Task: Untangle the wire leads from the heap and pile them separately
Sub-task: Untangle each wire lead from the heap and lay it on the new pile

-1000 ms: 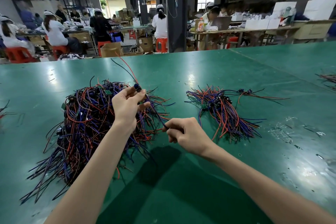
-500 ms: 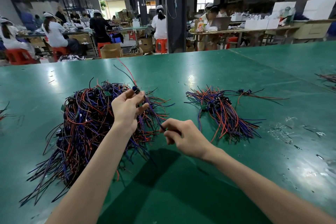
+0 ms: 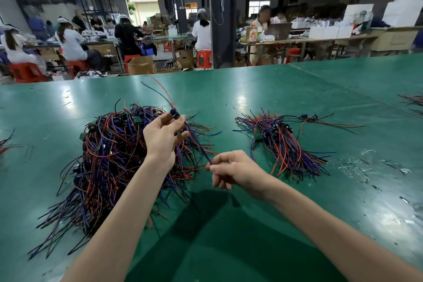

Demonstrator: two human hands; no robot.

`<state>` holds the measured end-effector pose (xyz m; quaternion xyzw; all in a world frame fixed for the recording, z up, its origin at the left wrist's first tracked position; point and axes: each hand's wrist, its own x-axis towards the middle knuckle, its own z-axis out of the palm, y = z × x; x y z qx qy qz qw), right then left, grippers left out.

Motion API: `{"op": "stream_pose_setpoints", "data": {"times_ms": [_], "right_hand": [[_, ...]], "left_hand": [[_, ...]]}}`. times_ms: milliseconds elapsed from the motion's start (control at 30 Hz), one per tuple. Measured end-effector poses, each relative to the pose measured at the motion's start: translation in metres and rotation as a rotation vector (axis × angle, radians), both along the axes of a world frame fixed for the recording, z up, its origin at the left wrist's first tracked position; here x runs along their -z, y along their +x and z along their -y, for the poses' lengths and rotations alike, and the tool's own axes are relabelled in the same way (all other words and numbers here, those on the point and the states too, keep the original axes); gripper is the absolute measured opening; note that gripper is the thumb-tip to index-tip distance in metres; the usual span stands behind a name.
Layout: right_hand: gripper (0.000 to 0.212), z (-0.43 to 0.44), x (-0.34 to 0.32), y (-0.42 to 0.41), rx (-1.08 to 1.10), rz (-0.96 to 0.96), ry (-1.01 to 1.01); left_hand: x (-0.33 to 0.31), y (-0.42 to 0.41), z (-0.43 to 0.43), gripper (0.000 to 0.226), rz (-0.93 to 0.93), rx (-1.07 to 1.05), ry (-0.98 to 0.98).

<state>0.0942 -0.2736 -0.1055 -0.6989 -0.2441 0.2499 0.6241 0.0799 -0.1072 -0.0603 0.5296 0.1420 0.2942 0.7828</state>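
The left grip, raised over the large tangled heap of red, blue and black wire leads, pinches the small blue connector of one lead. The right grip pinches that lead's lower end. A smaller pile of leads lies well apart to the right on the green counter.

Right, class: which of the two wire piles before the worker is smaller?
The pile right of the right hand, which pinches a wire lead; the heap beneath the left hand is far bigger.
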Motion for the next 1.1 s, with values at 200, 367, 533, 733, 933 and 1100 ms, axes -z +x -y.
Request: {"op": "stream_pose_setpoints", "data": {"times_ms": [200,367,533,733,933,1100], "right_hand": [[0.01,0.011,-0.009,0.006,-0.065,-0.199,0.007],[0.01,0.015,-0.009,0.006,-0.21,0.025,-0.08],[0.056,0.027,-0.025,0.017,-0.086,0.149,-0.211],[0.01,0.024,-0.015,0.022,0.105,0.083,0.068],[0.015,0.023,-0.013,0.03,0.264,0.048,0.121],[0.015,0.048,-0.019,0.057,0.496,0.159,0.186]], "left_hand": [[0.002,0.0,0.005,0.01,-0.014,0.03,0.028],[0.002,0.0,0.009,0.012,-0.016,0.086,-0.01],[0.003,0.002,0.025,0.011,-0.053,0.185,-0.097],[0.025,0.006,0.052,0.011,-0.156,0.313,-0.034],[0.03,0.008,0.049,0.017,-0.146,0.345,-0.008],[0.032,0.006,0.048,0.024,-0.146,0.423,0.031]]}}
